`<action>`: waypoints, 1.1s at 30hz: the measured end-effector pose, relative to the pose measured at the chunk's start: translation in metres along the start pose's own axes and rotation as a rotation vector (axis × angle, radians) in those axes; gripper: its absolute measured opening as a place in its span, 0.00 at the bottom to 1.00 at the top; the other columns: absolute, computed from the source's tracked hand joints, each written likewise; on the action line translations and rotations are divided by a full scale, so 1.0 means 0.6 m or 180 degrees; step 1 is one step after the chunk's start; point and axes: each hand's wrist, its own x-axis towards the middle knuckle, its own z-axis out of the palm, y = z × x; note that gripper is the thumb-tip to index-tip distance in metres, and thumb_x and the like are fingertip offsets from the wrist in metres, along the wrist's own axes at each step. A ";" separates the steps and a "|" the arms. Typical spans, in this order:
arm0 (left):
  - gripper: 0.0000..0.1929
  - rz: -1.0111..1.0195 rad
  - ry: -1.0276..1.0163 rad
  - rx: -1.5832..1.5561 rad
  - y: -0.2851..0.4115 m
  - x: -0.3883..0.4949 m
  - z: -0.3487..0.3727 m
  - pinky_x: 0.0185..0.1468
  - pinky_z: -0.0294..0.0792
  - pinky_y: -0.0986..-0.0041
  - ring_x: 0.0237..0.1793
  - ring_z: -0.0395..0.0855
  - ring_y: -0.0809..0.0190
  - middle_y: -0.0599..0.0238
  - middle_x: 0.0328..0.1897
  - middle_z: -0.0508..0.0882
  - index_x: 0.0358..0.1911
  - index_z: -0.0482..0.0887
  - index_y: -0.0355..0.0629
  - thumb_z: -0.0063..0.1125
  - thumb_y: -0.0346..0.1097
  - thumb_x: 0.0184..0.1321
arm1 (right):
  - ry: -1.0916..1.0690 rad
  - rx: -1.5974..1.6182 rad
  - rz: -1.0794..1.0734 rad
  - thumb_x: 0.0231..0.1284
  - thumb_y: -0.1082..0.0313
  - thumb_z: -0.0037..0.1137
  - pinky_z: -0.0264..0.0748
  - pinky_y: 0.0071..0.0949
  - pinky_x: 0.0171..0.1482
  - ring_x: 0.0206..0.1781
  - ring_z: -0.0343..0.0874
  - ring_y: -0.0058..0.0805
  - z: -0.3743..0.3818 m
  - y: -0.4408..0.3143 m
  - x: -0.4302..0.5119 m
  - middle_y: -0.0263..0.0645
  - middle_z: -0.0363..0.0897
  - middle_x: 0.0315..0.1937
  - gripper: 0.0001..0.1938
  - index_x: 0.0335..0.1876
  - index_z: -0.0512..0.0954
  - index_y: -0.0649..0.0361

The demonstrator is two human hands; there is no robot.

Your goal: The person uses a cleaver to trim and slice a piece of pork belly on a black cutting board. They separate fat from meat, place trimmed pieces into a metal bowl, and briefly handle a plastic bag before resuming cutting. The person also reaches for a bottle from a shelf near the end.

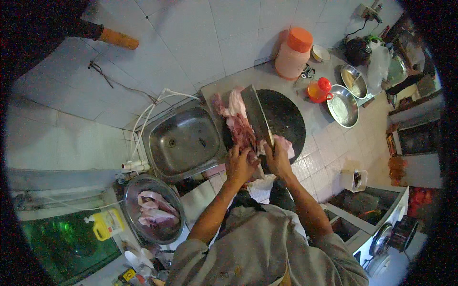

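My right hand (278, 160) grips the handle of a broad-bladed cleaver (254, 112). Its blade points away from me over a round dark chopping board (286, 103). Left of the blade lies a long piece of raw meat (239, 125), red near me and paler with skin at the far end. The near end of that meat is held under the fingers of my left hand (240, 166). Another pale piece of raw meat (287, 147) rests on the board's near side, partly hidden by my right hand.
Left of the board is a steel sink (186, 143). Raw meat pieces (157, 211) sit in a metal basin (130, 193) at lower left, near a yellow jug (107, 225). An orange-lidded jar (293, 53), a red-capped container (318, 91) and metal bowls (343, 123) stand along the counter.
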 end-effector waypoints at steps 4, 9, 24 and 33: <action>0.30 -0.0330 0.0029 -0.0010 0.008 -0.009 0.015 0.58 0.68 0.54 0.57 0.72 0.40 0.47 0.62 0.70 0.51 0.78 0.38 0.74 0.43 0.44 | -0.0406 -0.0833 -0.0125 0.68 0.65 0.49 0.72 0.51 0.36 0.34 0.78 0.61 -0.030 -0.004 -0.092 0.57 0.78 0.30 0.13 0.51 0.67 0.62; 0.31 -0.0301 0.0471 0.0070 0.010 -0.008 0.026 0.56 0.69 0.54 0.56 0.73 0.40 0.47 0.58 0.71 0.51 0.76 0.40 0.74 0.40 0.40 | -0.0587 -0.0779 0.0378 0.66 0.66 0.52 0.71 0.59 0.37 0.28 0.80 0.60 -0.016 0.026 -0.153 0.59 0.79 0.28 0.11 0.48 0.66 0.58; 0.29 -0.1173 0.0254 -0.1031 0.003 -0.011 0.030 0.53 0.72 0.57 0.50 0.79 0.42 0.48 0.51 0.77 0.54 0.69 0.44 0.68 0.35 0.46 | -0.0415 -0.0537 0.0635 0.70 0.61 0.49 0.73 0.46 0.31 0.32 0.82 0.57 -0.083 0.035 -0.085 0.58 0.80 0.28 0.13 0.50 0.68 0.61; 0.36 -0.1711 0.0103 -0.1791 -0.053 0.000 0.081 0.46 0.74 0.61 0.42 0.85 0.49 0.51 0.46 0.84 0.59 0.60 0.42 0.72 0.40 0.51 | -0.0500 -0.0649 0.0749 0.68 0.61 0.51 0.75 0.56 0.36 0.34 0.79 0.67 -0.035 0.039 -0.174 0.65 0.78 0.31 0.16 0.54 0.66 0.61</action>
